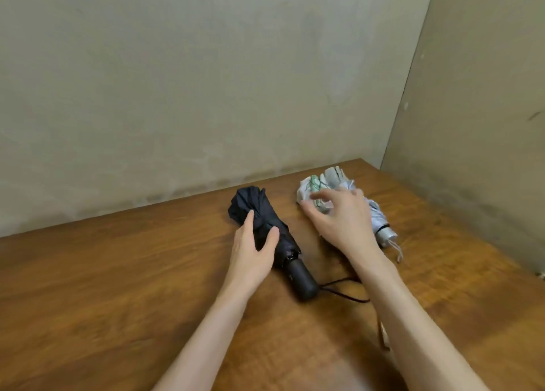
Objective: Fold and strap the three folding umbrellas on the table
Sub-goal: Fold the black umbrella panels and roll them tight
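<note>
Left hand (252, 249), fingers (250, 222) spread, steadies the black umbrella (253, 199) on the counter (118, 272) while the right hand (342, 225), fingers (324, 195) loosely spread, reaches for the crumpled white-and-green umbrella (309, 185), probably to fold it.

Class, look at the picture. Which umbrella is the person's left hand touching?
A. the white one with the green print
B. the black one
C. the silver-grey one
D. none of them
B: the left hand lies on the gathered canopy of the black umbrella, thumb spread to one side, just above its handle.
</note>
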{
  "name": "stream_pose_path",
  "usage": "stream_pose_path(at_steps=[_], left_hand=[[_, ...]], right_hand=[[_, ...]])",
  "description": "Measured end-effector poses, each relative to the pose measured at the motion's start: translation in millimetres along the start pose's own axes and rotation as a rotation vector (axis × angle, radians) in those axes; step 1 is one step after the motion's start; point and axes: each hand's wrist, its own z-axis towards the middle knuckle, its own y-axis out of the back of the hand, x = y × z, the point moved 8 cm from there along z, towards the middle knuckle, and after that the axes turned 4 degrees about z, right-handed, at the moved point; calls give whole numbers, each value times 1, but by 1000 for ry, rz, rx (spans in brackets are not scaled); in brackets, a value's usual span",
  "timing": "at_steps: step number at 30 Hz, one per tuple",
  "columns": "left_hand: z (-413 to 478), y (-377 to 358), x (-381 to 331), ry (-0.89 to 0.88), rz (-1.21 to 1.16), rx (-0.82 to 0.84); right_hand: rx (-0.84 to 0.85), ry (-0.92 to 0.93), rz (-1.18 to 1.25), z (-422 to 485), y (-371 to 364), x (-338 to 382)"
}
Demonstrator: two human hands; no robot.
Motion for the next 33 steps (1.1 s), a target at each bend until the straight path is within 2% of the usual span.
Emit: stream_pose_path(at_steps=[1, 3, 4, 6, 9, 13, 19, 25, 30, 33], left_hand=[[0, -7, -4, -3, 10, 1], [0, -24, -12, -11, 49, 39], [-1, -32, -14, -15, 83, 64], [1, -45, -18, -54, 148, 94], [5, -58, -19, -146, 140, 113], [5, -72, -16, -220, 190, 157], [18, -45, -1, -154, 248, 162], [30, -22, 10, -99, 430, 392], [43, -11, 18, -104, 415, 236], [58, 4, 21, -123, 401, 220]], right_hand=[[-37, -51, -96, 11, 14, -18], [141, -238, -153, 26, 15, -62], [255, -318, -96, 28, 9, -79], [347, -361, 50, 28, -4, -94], [317, -259, 192, 25, -17, -86], [284, -184, 250, 19, -37, -60], [257, -131, 309, 22, -67, -25], [306, -91, 359, 49, -99, 0], [367, -13, 388, 64, -120, 16], [514, 80, 407, 67, -116, 19]])
